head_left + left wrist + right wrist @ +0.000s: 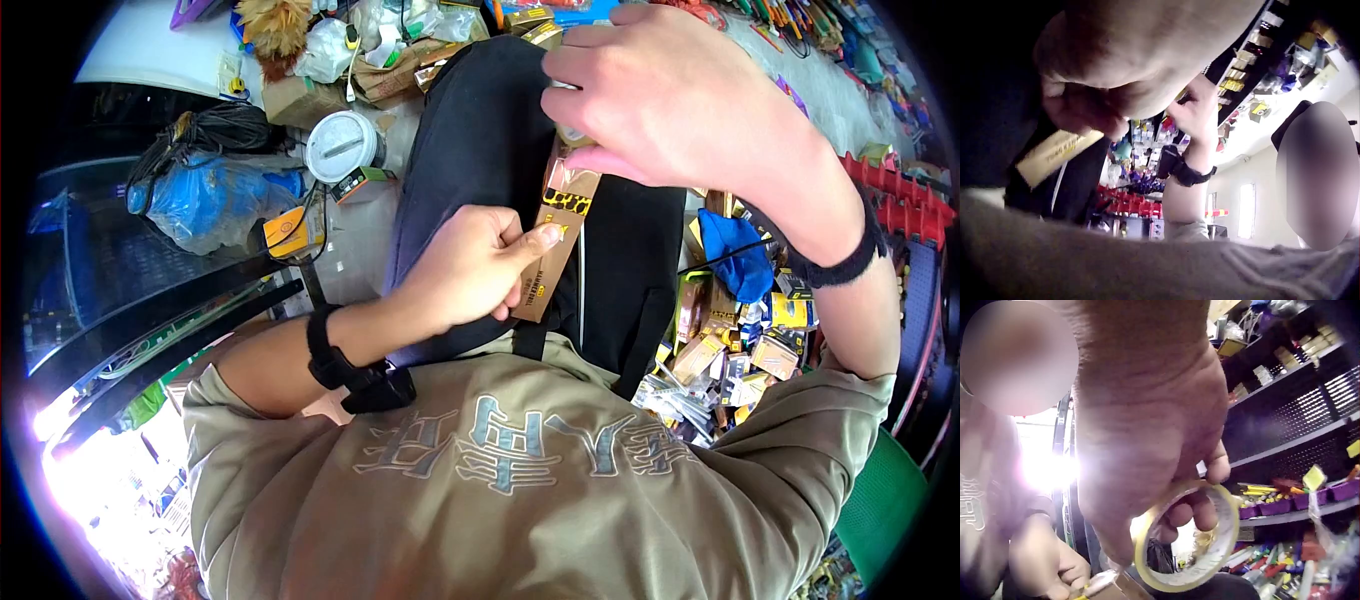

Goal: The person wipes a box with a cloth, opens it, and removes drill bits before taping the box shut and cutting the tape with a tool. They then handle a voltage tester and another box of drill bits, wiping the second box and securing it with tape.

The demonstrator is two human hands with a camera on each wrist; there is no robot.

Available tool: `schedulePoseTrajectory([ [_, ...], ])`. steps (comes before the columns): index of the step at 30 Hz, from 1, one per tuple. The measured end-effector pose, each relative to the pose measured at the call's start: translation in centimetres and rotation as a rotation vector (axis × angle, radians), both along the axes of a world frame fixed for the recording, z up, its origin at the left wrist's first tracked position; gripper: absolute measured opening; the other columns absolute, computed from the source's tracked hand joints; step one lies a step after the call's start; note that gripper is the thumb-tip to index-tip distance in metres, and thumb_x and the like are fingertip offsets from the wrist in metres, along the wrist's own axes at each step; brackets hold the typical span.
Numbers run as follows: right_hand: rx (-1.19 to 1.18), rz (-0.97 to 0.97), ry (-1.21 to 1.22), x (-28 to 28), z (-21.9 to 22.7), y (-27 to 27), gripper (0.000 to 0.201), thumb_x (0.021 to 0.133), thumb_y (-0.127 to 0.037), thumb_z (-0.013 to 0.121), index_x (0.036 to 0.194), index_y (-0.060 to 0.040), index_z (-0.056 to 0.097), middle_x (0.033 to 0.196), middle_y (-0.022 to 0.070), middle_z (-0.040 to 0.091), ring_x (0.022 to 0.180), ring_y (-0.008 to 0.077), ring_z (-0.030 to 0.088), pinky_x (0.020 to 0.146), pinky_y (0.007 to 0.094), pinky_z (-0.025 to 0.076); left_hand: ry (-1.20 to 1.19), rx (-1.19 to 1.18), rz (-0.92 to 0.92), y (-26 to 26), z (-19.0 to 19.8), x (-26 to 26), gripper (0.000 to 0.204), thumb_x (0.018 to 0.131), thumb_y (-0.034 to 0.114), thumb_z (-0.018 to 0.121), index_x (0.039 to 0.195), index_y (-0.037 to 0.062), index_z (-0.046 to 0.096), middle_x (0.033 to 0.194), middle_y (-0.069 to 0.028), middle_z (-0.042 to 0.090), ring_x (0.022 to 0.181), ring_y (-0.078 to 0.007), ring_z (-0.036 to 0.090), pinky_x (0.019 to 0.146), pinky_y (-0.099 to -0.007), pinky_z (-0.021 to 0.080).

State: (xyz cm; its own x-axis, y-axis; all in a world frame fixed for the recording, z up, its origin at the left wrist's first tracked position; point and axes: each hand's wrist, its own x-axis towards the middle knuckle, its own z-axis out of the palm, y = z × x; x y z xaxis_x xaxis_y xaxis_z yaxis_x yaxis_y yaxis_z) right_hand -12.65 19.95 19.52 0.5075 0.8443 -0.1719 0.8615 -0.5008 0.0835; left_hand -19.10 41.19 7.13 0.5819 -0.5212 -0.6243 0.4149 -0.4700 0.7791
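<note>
A slim brown cardboard box (540,275) with a yellow-and-black patterned band and dark print lies tilted over the person's dark-clad lap. My left hand (470,262) grips its near part, thumb on the printed face and fingers beneath. In the left wrist view the same box (1054,156) pokes out below that hand. Over the box's far end, my right hand (665,95) holds a roll of clear tape (1211,569), with fingers through its core in the right wrist view. That roll is mostly hidden under the hand in the head view. Shiny clear film shows at the box's far end.
At the right, many small boxes and packets (770,355) lie heaped beside the leg, with a blue cloth-like item (735,255). To the left stand a white-lidded tub (342,148), an orange box (292,233) and a blue plastic bag (215,205).
</note>
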Motion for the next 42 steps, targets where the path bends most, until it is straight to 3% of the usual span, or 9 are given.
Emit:
schedulePoseTrajectory([
  [5,0.197,0.012,0.031,1.1,-2.0,-1.2,0.037,0.087,-0.039,0.071,0.080,-0.0026,0.068,0.086,0.0085,0.064,0.086,0.0285,0.069,0.069,0.0380,0.056,-0.479,-0.117,-0.072,0.8,-0.2,1.9,0.031,0.097,0.022,0.074,0.099,-0.0004,0.053,0.082,-0.0067,0.065,0.056,-0.0083,0.061,0.051,-0.0252,0.045],
  [11,0.140,0.058,-0.008,2.2,-2.5,-1.6,0.041,0.087,-0.044,0.070,0.076,-0.0042,0.067,0.077,0.0077,0.063,0.083,0.0288,0.068,0.078,0.0416,0.051,-0.902,-0.143,-0.122,-0.4,-1.8,2.0,0.029,0.092,0.011,0.078,0.102,0.0002,0.053,0.090,-0.0086,0.065,0.064,-0.0114,0.065,0.058,-0.0280,0.049],
  [16,0.232,-0.089,0.046,2.7,-5.4,-2.5,0.049,0.102,-0.045,0.056,0.081,-0.0043,0.072,0.077,0.0143,0.071,0.079,0.0382,0.070,0.070,0.0474,0.056,-0.642,-0.116,-0.046,-0.5,0.0,2.5,0.046,0.088,0.015,0.082,0.120,0.0014,0.051,0.108,-0.0127,0.068,0.086,-0.0196,0.073,0.066,-0.0289,0.054],
  [19,0.381,-0.119,-0.003,2.9,-6.5,-2.6,0.050,0.104,-0.044,0.052,0.079,-0.0044,0.072,0.078,0.0150,0.071,0.079,0.0386,0.069,0.072,0.0480,0.056,-0.800,-0.181,-0.079,-1.2,0.5,2.4,0.058,0.088,0.017,0.082,0.134,0.0025,0.048,0.121,-0.0139,0.065,0.104,-0.0218,0.070,0.070,-0.0301,0.057],
  [28,0.418,0.016,-0.037,2.8,-7.3,-3.6,0.037,0.093,-0.033,0.063,0.069,-0.0057,0.062,0.069,0.0112,0.063,0.071,0.0335,0.063,0.076,0.0432,0.050,-0.932,-0.298,-0.180,-1.0,-0.8,2.6,0.043,0.086,0.013,0.084,0.118,-0.0024,0.059,0.129,-0.0184,0.057,0.111,-0.0271,0.063,0.078,-0.0319,0.057],
  [33,0.448,0.132,-0.061,2.6,-6.7,-3.3,0.039,0.090,-0.034,0.066,0.064,-0.0084,0.053,0.065,0.0062,0.054,0.068,0.0263,0.059,0.074,0.0395,0.044,-0.847,-0.509,-0.154,0.1,-0.9,0.9,0.032,0.085,0.014,0.085,0.103,0.0019,0.061,0.155,-0.0333,0.034,0.142,-0.0455,0.043,0.115,-0.0478,0.038],
  [35,0.484,0.128,-0.062,2.7,-6.2,-3.6,0.042,0.089,-0.040,0.065,0.061,-0.0078,0.063,0.063,0.0105,0.062,0.064,0.0317,0.060,0.075,0.0393,0.047,-0.583,-0.687,-0.049,0.1,-1.4,0.0,0.030,0.085,0.011,0.085,0.099,0.0026,0.060,0.157,-0.0345,0.031,0.146,-0.0444,0.040,0.117,-0.0480,0.035],
  [39,0.348,0.194,-0.098,2.4,-3.1,-3.5,0.041,0.092,-0.043,0.067,0.075,-0.0063,0.067,0.068,0.0068,0.061,0.079,0.0298,0.068,0.080,0.0389,0.048,-0.717,-0.533,-0.204,0.7,-0.4,1.2,0.042,0.082,0.010,0.087,0.109,0.0042,0.056,0.154,-0.0291,0.038,0.142,-0.0373,0.045,0.114,-0.0465,0.040],
  [42,0.341,0.098,0.029,2.6,-3.5,-3.6,0.043,0.092,-0.046,0.067,0.076,-0.0057,0.068,0.073,0.0086,0.065,0.081,0.0301,0.068,0.080,0.0401,0.047,-0.275,-0.561,-0.063,0.3,-0.6,1.8,0.095,0.070,0.010,0.094,0.140,0.0091,0.030,0.145,-0.0160,0.046,0.132,-0.0255,0.050,0.097,-0.0406,0.048],
])
